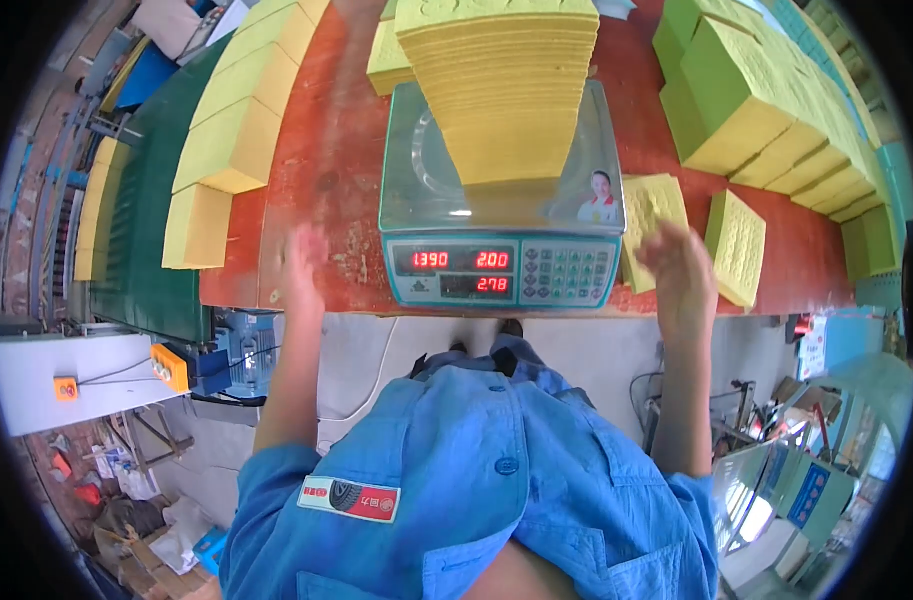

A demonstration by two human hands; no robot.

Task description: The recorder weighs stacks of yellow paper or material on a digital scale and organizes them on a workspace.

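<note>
A tall stack of thin yellow paper sheets point(506, 110) stands on the glassy platform of a digital weighing scale point(401, 205), whose display glows with red digits. My left hand point(304, 265) is over the table to the left of the scale, blurred, its fingers stretched out and holding nothing. To the right of the scale is my right hand point(681, 265), its blurred fingers slightly bent and apart, also with nothing in it. It hovers near a short yellow paper stack point(651, 205) and partly covers it. Another short stack point(736, 245) with a bumpy top lies just right of that.
Yellow paper blocks point(241, 130) stand in a row on the left, beside a green conveyor belt point(161, 200). More blocks point(741, 100) are piled at the right of the red table point(321, 185). An orange switch box point(169, 367) sits at the lower left.
</note>
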